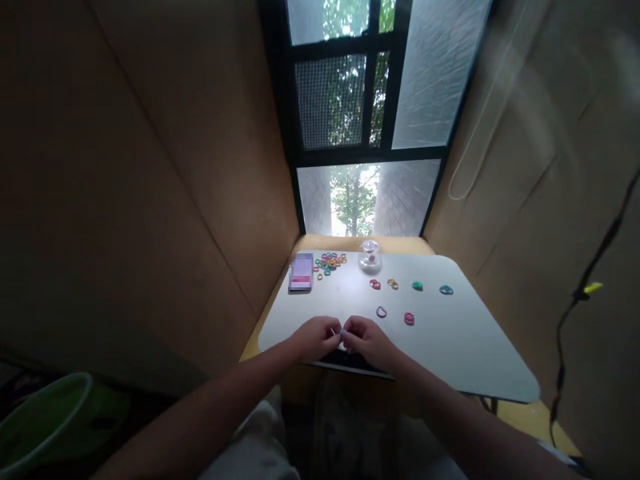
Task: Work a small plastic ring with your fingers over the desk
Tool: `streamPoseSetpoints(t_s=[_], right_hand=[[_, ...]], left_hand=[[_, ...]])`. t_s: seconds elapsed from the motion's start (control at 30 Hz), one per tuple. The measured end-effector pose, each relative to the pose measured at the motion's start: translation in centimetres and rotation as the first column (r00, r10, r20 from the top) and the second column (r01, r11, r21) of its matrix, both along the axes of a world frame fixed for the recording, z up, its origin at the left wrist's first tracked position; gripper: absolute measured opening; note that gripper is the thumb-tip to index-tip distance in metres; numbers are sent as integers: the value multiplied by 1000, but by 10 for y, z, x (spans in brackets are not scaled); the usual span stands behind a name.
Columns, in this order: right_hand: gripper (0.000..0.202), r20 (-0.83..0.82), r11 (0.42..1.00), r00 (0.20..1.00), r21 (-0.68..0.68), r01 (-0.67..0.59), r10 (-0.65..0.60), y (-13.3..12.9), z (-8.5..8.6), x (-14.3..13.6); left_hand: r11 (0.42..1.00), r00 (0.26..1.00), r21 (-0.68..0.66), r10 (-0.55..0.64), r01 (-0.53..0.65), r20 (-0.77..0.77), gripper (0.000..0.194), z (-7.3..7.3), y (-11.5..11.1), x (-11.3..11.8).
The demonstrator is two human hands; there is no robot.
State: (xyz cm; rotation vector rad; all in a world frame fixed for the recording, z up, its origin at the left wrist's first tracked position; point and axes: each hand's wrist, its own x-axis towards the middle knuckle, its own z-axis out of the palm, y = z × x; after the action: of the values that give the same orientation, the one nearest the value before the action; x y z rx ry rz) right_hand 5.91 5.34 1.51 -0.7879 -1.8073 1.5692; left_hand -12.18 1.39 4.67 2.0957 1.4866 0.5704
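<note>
Near the front edge of the white table (430,360), my left hand (316,337) and my right hand (369,341) meet fingertip to fingertip. Both are closed in a pinch on a small light-blue hair tie (343,332), mostly hidden by the fingers. A thin pale strip shows at my left fingertips; I cannot tell what it is. Just beyond my right hand lie a purple hair tie (381,311) and pink hair ties (409,319). Farther back sit small groups of red (375,284), yellow (393,284), green (417,286) and blue hair ties (446,290).
A mixed pile of coloured hair ties (331,263) lies at the back left, beside a phone (301,272). Behind the groups stands a transparent container (370,259). Walls rise on both sides, and a black cable (563,327) hangs at the right. A green bin (75,407) is at lower left.
</note>
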Motion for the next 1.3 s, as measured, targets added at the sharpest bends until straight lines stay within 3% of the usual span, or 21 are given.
streamPoseSetpoints(t_s=[0.1,0.2,0.37,0.5,0.63,0.8,0.97,1.1,1.3], right_hand=[[23,45,997,998,69,37,-40,-4,-6,-3],[24,96,993,994,111,41,-52,-4,-6,-3],[21,189,986,978,117,-116,93,11,-4,-5],[22,172,989,984,136,-62,39,18,-7,-7],[14,219,917,972,400,-7,-88,11,-12,-8],[14,232,876,962,481,14,-142,4,-13,-5],[10,278,851,948,525,-12,-157,2,-7,-2],[11,305,834,935,552,-19,-181,2,-4,-1],[8,309,833,939,551,-49,-149,4,-6,-2]], left_hand=[[998,995,-41,43,-39,89,19,-14,0,-4],[998,994,-30,49,-47,98,18,-19,-2,-6],[999,998,18,37,-38,42,18,-19,-5,-5],[996,989,-44,78,-73,126,23,-19,-6,-5],[997,994,34,69,-72,82,21,-21,-8,-7],[991,979,-52,134,-127,157,26,-20,-4,-8],[935,923,-280,290,-217,253,32,-10,-1,-6],[924,929,-287,315,-253,195,36,7,-16,-9],[894,920,-268,388,-359,61,35,35,-58,-27]])
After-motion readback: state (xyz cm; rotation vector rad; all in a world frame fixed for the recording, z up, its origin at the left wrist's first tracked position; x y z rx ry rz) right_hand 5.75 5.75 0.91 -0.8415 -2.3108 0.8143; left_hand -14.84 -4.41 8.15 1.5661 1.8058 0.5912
